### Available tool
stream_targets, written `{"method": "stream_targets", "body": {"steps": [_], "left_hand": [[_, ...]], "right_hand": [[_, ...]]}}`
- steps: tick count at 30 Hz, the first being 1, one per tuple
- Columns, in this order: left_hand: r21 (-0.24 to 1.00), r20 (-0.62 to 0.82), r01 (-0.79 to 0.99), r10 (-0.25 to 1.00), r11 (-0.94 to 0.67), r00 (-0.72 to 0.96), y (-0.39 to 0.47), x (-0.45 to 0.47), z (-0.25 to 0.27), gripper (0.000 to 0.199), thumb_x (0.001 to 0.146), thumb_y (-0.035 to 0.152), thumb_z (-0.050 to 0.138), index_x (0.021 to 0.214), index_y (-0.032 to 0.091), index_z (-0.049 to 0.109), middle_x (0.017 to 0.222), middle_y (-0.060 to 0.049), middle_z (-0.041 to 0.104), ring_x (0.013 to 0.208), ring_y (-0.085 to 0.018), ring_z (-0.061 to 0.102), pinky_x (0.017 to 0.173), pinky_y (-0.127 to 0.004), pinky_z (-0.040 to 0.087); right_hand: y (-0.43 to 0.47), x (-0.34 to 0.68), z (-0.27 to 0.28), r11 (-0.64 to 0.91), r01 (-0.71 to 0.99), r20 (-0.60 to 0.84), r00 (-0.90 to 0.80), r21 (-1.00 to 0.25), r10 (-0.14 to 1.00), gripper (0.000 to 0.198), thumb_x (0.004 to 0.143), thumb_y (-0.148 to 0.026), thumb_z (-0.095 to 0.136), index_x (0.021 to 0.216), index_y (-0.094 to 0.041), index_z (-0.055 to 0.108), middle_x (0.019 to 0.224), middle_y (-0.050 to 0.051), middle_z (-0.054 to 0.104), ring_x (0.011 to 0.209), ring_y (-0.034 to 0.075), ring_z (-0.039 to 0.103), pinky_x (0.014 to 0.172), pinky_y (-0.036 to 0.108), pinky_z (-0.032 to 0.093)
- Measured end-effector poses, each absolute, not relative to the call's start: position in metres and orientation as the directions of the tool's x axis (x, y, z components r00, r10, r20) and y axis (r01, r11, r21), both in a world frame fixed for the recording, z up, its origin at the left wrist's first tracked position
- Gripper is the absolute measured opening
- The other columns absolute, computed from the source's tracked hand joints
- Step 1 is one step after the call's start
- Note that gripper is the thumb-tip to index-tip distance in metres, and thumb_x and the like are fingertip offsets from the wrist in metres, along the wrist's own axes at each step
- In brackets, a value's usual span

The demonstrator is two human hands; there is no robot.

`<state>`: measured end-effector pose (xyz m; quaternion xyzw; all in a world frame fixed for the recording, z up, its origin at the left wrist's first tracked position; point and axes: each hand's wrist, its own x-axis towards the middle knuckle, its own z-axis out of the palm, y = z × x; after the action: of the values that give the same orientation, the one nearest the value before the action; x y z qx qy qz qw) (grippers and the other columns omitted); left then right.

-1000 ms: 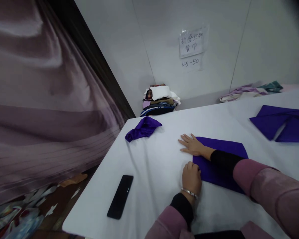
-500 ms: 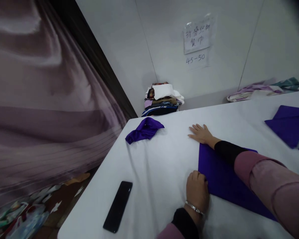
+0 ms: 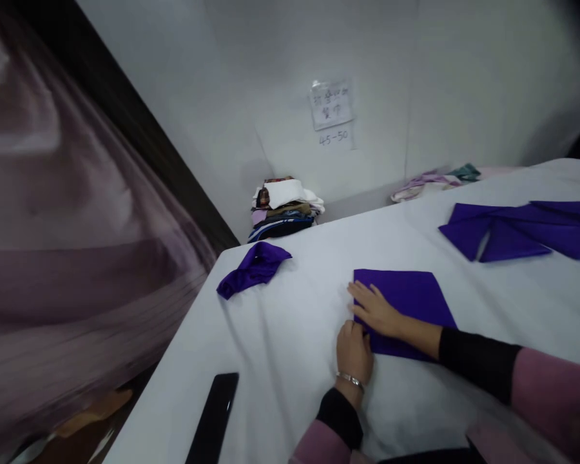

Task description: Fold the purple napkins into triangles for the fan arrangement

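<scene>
A purple cloth napkin (image 3: pixel 415 296) lies flat on the white-covered table, its left edge toward my hands. At its near left corner, my left hand (image 3: pixel 354 353), with a silver bracelet at the wrist, is closed with curled fingers on the cloth's edge. Fingers outstretched, my right hand (image 3: pixel 374 310) rests flat on the napkin's left side, just beyond the left hand. The forearm of my right arm crosses the near part of the cloth and hides some of it.
A crumpled purple cloth (image 3: pixel 255 269) lies near the table's far left corner. Several folded purple cloths (image 3: pixel 522 225) are at the right. A black phone (image 3: pixel 213 419) lies at the near left. Stacked clothes (image 3: pixel 284 209) stand beyond the table (image 3: pixel 290 335), by the wall.
My right hand has slid nearer along the napkin's left edge, closer to my left hand, which still grips the corner. The view has swung right, showing more purple cloths.
</scene>
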<state>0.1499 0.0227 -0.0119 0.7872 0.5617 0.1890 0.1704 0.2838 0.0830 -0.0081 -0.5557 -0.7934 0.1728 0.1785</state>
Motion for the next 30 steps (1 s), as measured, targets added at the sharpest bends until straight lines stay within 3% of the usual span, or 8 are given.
{"method": "stream_targets", "body": {"steps": [4,9,19,27,30], "left_hand": [[0.426,0.106,0.816,0.917,-0.391,0.384,0.028,0.150,-0.009,0.022,0.084,0.008,0.047,0.097,0.016,0.062,0.096,-0.009,0.061,0.092,-0.020,0.053,0.085,-0.032,0.042],[0.359,0.141,0.853,0.925,-0.380,0.353,0.026,0.147,-0.007,0.017,0.085,0.008,0.045,0.087,0.018,0.058,0.093,-0.007,0.058,0.091,-0.019,0.052,0.084,-0.032,0.042],[0.348,0.168,0.847,0.916,-0.401,0.364,0.027,0.145,-0.012,0.014,0.086,0.009,0.048,0.091,0.019,0.057,0.095,-0.005,0.056,0.092,-0.018,0.052,0.084,-0.031,0.041],[0.337,0.112,0.870,0.933,-0.360,0.342,0.028,0.149,0.009,0.012,0.084,0.010,0.051,0.086,0.017,0.060,0.091,-0.005,0.058,0.087,-0.017,0.055,0.080,-0.030,0.044],[0.324,0.149,0.879,0.936,-0.350,0.318,0.017,0.173,0.022,0.016,0.089,0.015,0.046,0.091,0.016,0.062,0.097,-0.009,0.058,0.095,-0.021,0.053,0.086,-0.036,0.041]], "right_hand": [[0.031,0.264,-0.015,0.306,0.824,0.162,-0.260,-0.476,0.952,0.065,0.093,-0.055,0.019,0.145,-0.017,0.028,0.149,0.012,0.028,0.139,0.026,0.018,0.110,0.053,0.012],[0.017,0.289,-0.022,0.262,0.910,0.251,-0.184,-0.322,0.950,0.066,0.092,-0.058,0.023,0.143,-0.017,0.033,0.147,0.014,0.033,0.138,0.029,0.018,0.109,0.056,0.011],[-0.024,0.368,-0.035,0.074,0.975,0.186,-0.035,-0.209,0.982,0.072,0.088,-0.066,0.020,0.144,-0.022,0.032,0.150,0.013,0.028,0.138,0.031,0.018,0.108,0.057,0.013],[-0.031,0.383,-0.042,0.062,0.989,0.169,-0.039,-0.136,0.985,0.070,0.088,-0.065,0.021,0.143,-0.024,0.034,0.151,0.012,0.026,0.138,0.032,0.017,0.107,0.059,0.014],[-0.031,0.383,-0.044,0.066,0.992,0.174,-0.046,-0.110,0.984,0.069,0.088,-0.064,0.023,0.142,-0.023,0.036,0.150,0.013,0.026,0.138,0.033,0.019,0.106,0.059,0.015]]}}
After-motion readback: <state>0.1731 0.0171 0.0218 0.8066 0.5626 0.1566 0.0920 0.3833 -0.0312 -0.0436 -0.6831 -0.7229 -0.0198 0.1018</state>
